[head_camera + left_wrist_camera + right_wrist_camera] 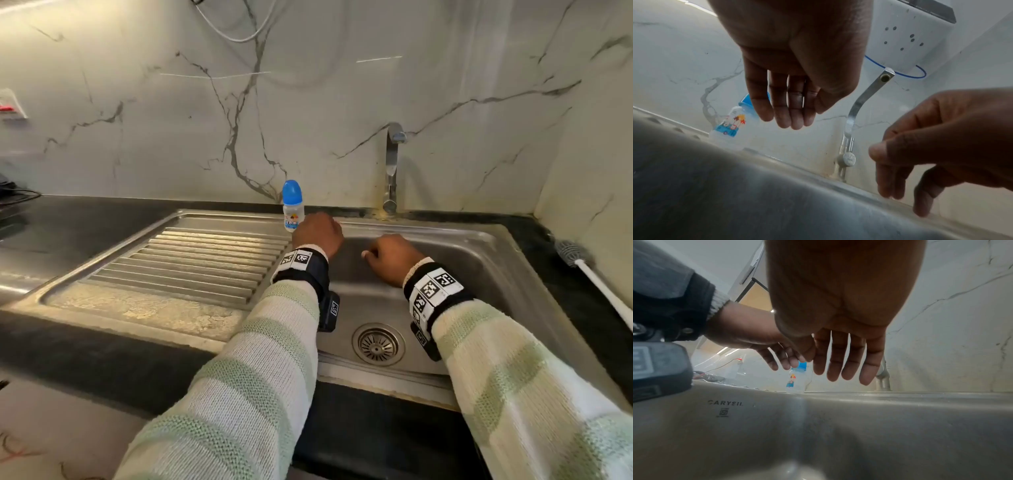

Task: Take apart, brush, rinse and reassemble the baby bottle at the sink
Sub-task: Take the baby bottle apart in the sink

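Note:
A small clear baby bottle (293,207) with a blue cap and a printed label stands upright on the back rim of the steel sink (486,240), assembled. My left hand (317,233) hovers just right of it, fingers straight and relaxed, holding nothing; the bottle (729,126) shows beyond my left fingers (785,113). Over the basin my right hand (390,255) hangs empty with loose fingers. From the right wrist, the bottle (794,380) stands past my right fingers (851,366) on the rim.
A chrome tap (392,164) rises from the back rim, no water running. A bottle brush (579,262) with a white handle lies on the dark counter at the right. The ribbed drainboard (202,263) lies left, the drain (377,343) in the basin floor.

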Tool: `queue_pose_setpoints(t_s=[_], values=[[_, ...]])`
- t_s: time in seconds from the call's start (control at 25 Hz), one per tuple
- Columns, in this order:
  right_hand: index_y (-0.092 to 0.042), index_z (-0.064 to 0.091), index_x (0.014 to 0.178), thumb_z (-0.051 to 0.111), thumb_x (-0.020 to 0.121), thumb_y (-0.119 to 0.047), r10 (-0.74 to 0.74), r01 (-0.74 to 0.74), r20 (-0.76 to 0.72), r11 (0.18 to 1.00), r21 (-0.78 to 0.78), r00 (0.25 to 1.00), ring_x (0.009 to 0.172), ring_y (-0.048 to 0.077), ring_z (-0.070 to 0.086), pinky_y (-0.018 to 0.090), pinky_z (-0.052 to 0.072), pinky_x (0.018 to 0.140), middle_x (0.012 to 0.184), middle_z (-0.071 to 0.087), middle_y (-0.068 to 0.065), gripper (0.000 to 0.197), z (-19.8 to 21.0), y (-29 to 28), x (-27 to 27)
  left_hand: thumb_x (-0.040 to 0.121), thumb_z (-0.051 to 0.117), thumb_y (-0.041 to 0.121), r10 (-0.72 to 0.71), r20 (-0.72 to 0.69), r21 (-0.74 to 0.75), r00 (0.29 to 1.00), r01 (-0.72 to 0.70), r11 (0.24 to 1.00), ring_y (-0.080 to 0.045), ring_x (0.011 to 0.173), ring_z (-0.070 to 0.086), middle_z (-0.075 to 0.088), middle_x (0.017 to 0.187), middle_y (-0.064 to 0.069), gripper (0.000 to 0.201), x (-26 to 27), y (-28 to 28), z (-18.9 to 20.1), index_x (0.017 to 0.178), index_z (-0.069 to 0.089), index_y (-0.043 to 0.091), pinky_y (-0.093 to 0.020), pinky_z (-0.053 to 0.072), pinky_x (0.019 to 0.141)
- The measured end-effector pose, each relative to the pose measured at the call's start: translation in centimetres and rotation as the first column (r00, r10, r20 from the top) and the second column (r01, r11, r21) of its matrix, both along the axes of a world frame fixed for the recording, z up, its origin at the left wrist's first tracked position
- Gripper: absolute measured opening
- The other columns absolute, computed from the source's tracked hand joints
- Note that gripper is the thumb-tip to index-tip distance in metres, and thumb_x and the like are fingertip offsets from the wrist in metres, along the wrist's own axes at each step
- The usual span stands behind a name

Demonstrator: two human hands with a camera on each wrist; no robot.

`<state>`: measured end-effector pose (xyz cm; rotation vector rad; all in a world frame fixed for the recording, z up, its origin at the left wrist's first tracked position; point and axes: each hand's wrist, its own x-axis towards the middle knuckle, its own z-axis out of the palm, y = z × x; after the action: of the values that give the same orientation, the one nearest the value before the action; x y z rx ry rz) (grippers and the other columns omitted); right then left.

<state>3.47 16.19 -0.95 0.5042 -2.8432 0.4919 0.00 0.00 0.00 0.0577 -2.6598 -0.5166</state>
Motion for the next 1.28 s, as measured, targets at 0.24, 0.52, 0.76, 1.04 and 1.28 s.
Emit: queue_pose_setpoints(t_s=[0.24, 0.52, 0.76, 1.04, 1.28], values=[[-0.005, 0.069, 0.084, 0.051, 0.096, -0.032, 0.025, -0.025, 0.041, 1.000, -0.002, 0.999, 0.074, 0.027, 0.063, 0.035, 0.052, 0.072, 0.081, 0.068, 0.014, 0.034, -0.1, 0.2, -0.3, 0.093, 0.051, 0.026, 0.179, -0.021, 0.024, 0.984, -0.179, 0.984, -0.035, 0.125, 0.048, 0.044, 0.138, -0.013, 0.042, -4.0, -3.9, 5.0, 0.131, 0.047, 0.010, -0.045, 0.043, 0.097], [-0.009, 0.067, 0.080, 0.051, 0.095, -0.032, 0.017, -0.018, 0.058, 1.000, 0.007, 0.998, 0.075, 0.026, 0.061, 0.031, 0.047, 0.068, 0.082, 0.067, 0.011, 0.032, -0.6, 0.4, -1.5, 0.090, 0.064, 0.032, 0.067, 0.234, -0.033, 0.970, -0.061, 0.998, -0.040, 0.124, 0.050, 0.044, 0.140, -0.018, 0.070, -10.2, -8.8, 5.1, 0.148, 0.028, 0.020, -0.047, 0.043, 0.103], [-0.008, 0.067, 0.109, 0.054, 0.096, -0.030, -0.056, 0.061, 0.069, 0.995, -0.073, 0.996, 0.102, 0.030, 0.062, 0.032, 0.047, 0.085, 0.110, 0.067, 0.015, 0.029, -0.6, 1.4, -2.3, 0.086, 0.067, 0.020, -0.151, 0.042, 0.033, 0.988, 0.149, 0.988, -0.036, 0.104, 0.060, 0.058, 0.121, -0.015, 0.051, -6.5, -4.3, 6.0, 0.130, 0.042, 0.019, -0.035, 0.046, 0.082], [-0.008, 0.038, 0.142, 0.070, 0.085, -0.031, -0.025, 0.043, 0.069, 0.963, -0.266, 0.997, 0.121, 0.032, 0.053, 0.033, 0.042, 0.096, 0.136, 0.052, 0.016, 0.069, 0.0, 2.8, -1.1, 0.085, 0.068, 0.014, -0.527, -0.062, 0.302, 0.848, 0.519, 0.800, -0.026, 0.109, 0.060, 0.061, 0.127, -0.007, 0.048, 0.8, 3.4, 1.5, 0.130, 0.052, 0.018, -0.026, 0.044, 0.090], [-0.017, 0.054, 0.130, 0.071, 0.085, -0.034, -0.011, 0.045, 0.130, 0.963, -0.266, 0.991, 0.106, 0.022, 0.059, 0.033, 0.045, 0.089, 0.123, 0.063, 0.005, 0.051, -0.8, 3.3, 0.1, 0.086, 0.071, 0.018, -0.570, 0.023, 0.502, 0.822, 0.483, 0.717, -0.020, 0.105, 0.063, 0.065, 0.119, -0.008, 0.041, 0.2, 3.8, -2.5, 0.125, 0.059, 0.012, -0.034, 0.050, 0.099]])
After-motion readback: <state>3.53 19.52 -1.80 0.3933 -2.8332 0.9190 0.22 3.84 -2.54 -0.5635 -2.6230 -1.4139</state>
